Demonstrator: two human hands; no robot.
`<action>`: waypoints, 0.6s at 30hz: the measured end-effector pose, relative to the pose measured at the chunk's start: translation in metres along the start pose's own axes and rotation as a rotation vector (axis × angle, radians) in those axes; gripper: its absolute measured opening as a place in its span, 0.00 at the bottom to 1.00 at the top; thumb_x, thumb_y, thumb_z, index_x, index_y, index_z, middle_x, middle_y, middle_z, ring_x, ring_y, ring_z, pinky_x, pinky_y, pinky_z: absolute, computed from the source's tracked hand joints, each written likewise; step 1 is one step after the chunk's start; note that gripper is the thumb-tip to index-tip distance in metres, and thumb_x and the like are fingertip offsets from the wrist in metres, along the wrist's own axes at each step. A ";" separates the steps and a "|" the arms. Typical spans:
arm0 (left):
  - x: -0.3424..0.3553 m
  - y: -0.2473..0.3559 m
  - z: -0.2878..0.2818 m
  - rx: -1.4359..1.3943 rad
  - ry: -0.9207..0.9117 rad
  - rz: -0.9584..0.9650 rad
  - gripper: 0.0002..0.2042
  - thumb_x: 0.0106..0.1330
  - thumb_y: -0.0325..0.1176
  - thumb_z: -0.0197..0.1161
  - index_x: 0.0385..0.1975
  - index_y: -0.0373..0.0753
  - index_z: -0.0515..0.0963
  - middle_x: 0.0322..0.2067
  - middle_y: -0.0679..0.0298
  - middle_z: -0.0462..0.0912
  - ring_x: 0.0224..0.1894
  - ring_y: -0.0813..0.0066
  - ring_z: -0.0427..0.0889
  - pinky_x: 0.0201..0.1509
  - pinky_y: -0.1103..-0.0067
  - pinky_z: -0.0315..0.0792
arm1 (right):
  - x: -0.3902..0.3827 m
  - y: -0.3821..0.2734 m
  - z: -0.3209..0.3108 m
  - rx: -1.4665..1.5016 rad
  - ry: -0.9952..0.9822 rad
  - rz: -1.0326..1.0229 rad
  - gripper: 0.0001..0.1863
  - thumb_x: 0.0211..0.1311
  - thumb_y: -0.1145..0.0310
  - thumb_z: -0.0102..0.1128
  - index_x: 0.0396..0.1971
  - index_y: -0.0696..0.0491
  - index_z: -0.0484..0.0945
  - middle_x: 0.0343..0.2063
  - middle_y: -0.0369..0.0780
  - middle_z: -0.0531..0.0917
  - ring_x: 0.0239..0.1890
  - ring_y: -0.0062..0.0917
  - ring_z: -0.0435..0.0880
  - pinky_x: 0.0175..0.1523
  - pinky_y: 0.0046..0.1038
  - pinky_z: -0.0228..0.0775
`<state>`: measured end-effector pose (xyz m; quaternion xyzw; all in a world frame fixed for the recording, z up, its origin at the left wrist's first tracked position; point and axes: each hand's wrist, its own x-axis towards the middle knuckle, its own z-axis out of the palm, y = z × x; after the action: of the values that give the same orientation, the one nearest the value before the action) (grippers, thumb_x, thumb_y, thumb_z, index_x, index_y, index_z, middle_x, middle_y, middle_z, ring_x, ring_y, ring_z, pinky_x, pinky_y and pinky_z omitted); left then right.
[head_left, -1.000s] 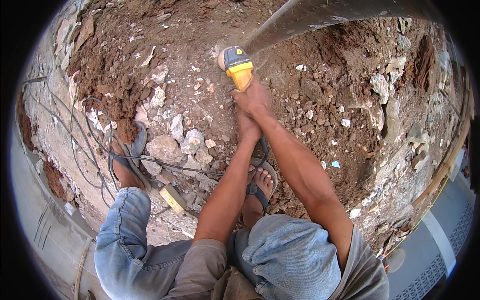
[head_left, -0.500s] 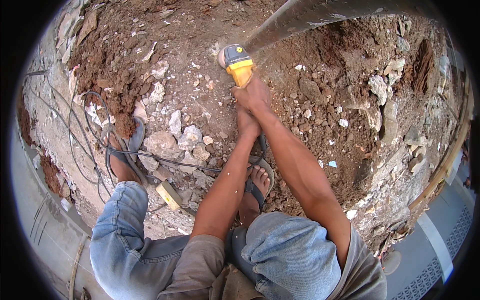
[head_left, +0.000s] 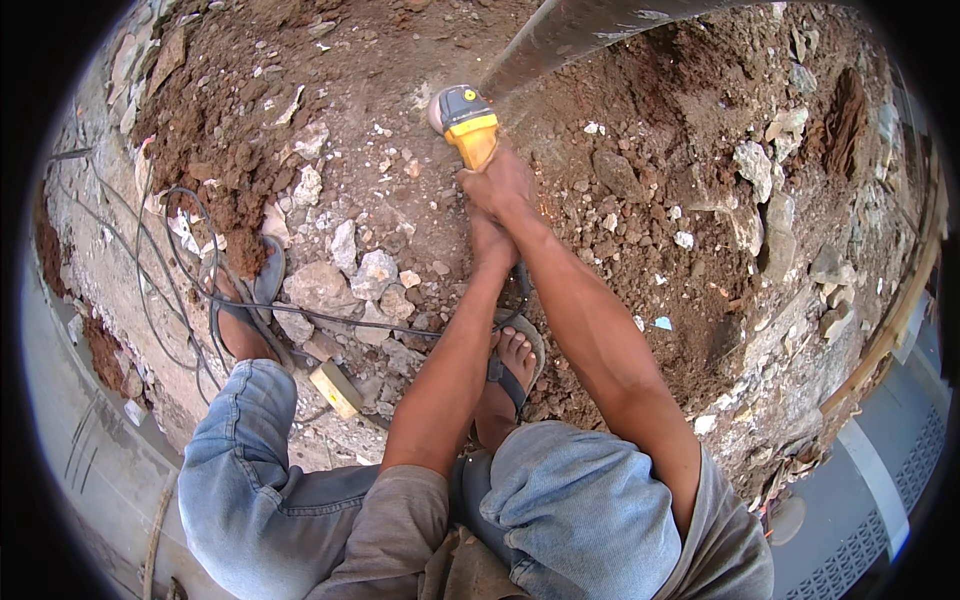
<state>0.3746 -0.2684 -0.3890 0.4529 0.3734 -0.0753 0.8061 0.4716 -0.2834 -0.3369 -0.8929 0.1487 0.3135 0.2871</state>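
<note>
My right hand (head_left: 503,180) is wrapped round a yellow power grinder (head_left: 466,125) with a dark head and a pale disc. Below it, my left hand (head_left: 488,235) grips the tool's rear, partly hidden by the right wrist. The disc sits on or just over the dirt beside the lower end of a grimy metal pipe (head_left: 570,35); whether it touches either is unclear. A few small orange specks, perhaps sparks, show right of my hands. The black power cord (head_left: 523,287) runs down from the tool.
Rubble (head_left: 370,275) and loose soil surround both sandalled feet (head_left: 510,360). Tangled cables (head_left: 165,260) lie at left near a small pale yellow block (head_left: 335,388). A grey concrete surface (head_left: 85,460) runs along the left rim; wooden planks (head_left: 865,370) and grey sheeting (head_left: 840,515) edge the right.
Both hands and the grinder have shifted slightly left and up in the picture, along with much of the ground. The grip looks the same.
</note>
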 end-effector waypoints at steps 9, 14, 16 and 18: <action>0.006 -0.006 -0.005 0.350 0.037 0.082 0.24 0.62 0.39 0.69 0.54 0.34 0.72 0.48 0.59 0.78 0.48 0.73 0.78 0.50 0.72 0.75 | 0.001 0.003 0.002 -0.007 0.015 0.016 0.35 0.47 0.57 0.69 0.55 0.60 0.71 0.45 0.57 0.83 0.50 0.50 0.83 0.57 0.43 0.74; -0.004 0.017 0.003 0.421 -0.035 0.111 0.23 0.69 0.36 0.62 0.61 0.37 0.67 0.52 0.63 0.75 0.53 0.75 0.73 0.55 0.75 0.72 | -0.001 0.002 -0.005 -0.007 -0.008 0.005 0.35 0.48 0.58 0.70 0.55 0.60 0.70 0.45 0.57 0.83 0.51 0.51 0.82 0.57 0.44 0.74; -0.006 0.018 0.007 0.279 0.017 0.198 0.21 0.64 0.35 0.67 0.54 0.35 0.73 0.48 0.61 0.79 0.48 0.74 0.77 0.49 0.72 0.75 | -0.003 0.001 -0.005 0.015 -0.015 -0.011 0.36 0.48 0.60 0.71 0.56 0.61 0.68 0.45 0.57 0.83 0.51 0.53 0.82 0.57 0.46 0.74; -0.009 0.020 0.007 0.325 0.016 0.158 0.20 0.64 0.35 0.67 0.54 0.35 0.73 0.47 0.62 0.79 0.48 0.75 0.77 0.49 0.73 0.75 | -0.001 0.002 -0.004 0.001 -0.021 0.002 0.36 0.49 0.60 0.71 0.56 0.61 0.68 0.46 0.58 0.83 0.52 0.53 0.82 0.58 0.46 0.74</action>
<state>0.3813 -0.2647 -0.3674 0.6057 0.3260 -0.0677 0.7227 0.4720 -0.2869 -0.3349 -0.8893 0.1466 0.3228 0.2888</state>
